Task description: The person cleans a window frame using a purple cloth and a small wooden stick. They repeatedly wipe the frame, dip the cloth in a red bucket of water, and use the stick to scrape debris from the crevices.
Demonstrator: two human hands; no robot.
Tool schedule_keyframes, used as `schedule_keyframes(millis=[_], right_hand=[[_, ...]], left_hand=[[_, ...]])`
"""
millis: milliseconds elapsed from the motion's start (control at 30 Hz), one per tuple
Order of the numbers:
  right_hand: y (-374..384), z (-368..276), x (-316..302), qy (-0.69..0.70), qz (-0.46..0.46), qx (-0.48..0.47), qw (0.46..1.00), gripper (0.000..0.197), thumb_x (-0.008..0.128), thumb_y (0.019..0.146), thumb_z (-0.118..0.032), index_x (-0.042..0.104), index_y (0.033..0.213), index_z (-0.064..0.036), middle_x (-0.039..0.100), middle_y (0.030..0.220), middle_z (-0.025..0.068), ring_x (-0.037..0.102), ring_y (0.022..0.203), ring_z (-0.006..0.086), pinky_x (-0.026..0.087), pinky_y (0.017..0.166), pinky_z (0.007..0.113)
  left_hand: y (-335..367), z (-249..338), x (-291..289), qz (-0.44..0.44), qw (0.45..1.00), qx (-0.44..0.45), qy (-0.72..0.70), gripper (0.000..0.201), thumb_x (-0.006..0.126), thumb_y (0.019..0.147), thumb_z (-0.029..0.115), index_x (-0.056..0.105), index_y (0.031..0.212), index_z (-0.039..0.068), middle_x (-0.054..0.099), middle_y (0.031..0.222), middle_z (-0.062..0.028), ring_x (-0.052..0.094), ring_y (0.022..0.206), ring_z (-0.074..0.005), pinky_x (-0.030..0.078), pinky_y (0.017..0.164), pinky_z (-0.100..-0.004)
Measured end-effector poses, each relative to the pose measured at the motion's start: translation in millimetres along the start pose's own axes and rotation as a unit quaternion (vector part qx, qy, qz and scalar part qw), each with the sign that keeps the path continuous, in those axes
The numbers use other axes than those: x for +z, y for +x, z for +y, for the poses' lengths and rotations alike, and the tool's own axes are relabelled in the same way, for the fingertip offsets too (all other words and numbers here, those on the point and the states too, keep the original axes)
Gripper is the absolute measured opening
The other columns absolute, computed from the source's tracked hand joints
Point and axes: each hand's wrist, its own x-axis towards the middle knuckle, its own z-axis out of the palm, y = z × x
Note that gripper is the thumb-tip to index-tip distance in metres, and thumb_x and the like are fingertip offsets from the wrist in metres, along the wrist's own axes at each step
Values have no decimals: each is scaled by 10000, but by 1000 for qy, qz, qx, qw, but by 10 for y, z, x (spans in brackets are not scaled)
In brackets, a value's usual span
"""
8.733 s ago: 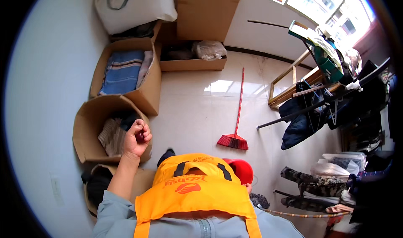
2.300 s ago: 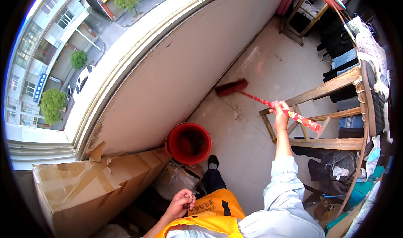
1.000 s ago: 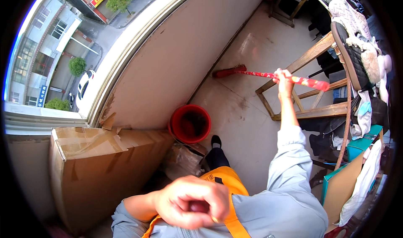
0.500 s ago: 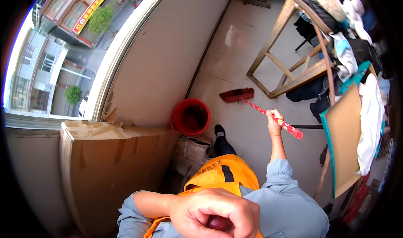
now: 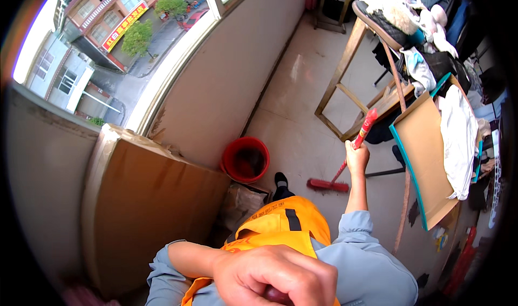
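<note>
My right hand is closed around the red patterned handle of a broom. The handle's top end points up and to the right above my fist. Below and left of the fist, the red broom head rests on the floor, just right of my shoe. Close in front of my chest, my left hand is curled around a dark red, rounded thing. Only a little of it shows between thumb and fingers, so its kind is hidden.
A red bucket stands by the wall, beside a large cardboard box under the window. To the right are a wooden stool frame, an open cardboard box lid with white cloth, and heaped clothes.
The broom head has come nearer and a little right, while the handle has swung from pointing right to pointing up. My left hand keeps its curl near my chest. The view has shifted slightly.
</note>
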Motion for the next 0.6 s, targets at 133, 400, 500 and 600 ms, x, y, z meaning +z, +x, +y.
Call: schedule_keyframes(millis=[133, 400, 500, 600], right_hand=[[89, -50, 37, -80, -68, 59, 993, 255, 693, 844, -265, 631, 784, -25, 665, 748, 189, 657, 772, 403, 497, 719, 476], [543, -102, 492, -123, -70, 51, 989, 233, 671, 808, -279, 700, 832, -49, 701, 831, 204, 684, 851, 392, 525, 769, 476], [1146, 295, 772, -144, -27, 107, 983, 268, 731, 778, -281, 687, 810, -18, 713, 759, 157, 710, 744, 320, 544, 698, 422], [1764, 560, 961, -95, -61, 255, 960, 361, 732, 765, -337, 720, 950, -27, 731, 976, 184, 698, 958, 370, 546, 831, 468]], left_hand=[[-89, 183, 164, -17, 999, -19, 19, 103, 637, 927, 53, 659, 939, -47, 646, 937, -179, 597, 729, -215, 476, 635, -317], [-289, 557, 45, 116, 969, -25, 216, 63, 621, 904, 35, 652, 919, -18, 659, 903, -171, 594, 751, -235, 472, 673, -335], [-333, 657, -336, 326, 927, -31, 181, 42, 568, 902, -7, 589, 880, 23, 581, 835, -90, 568, 771, -172, 466, 678, -286], [-242, 809, -989, 537, 838, 83, 57, 19, 573, 896, 49, 592, 901, 53, 587, 853, -84, 577, 751, -184, 478, 646, -302]])
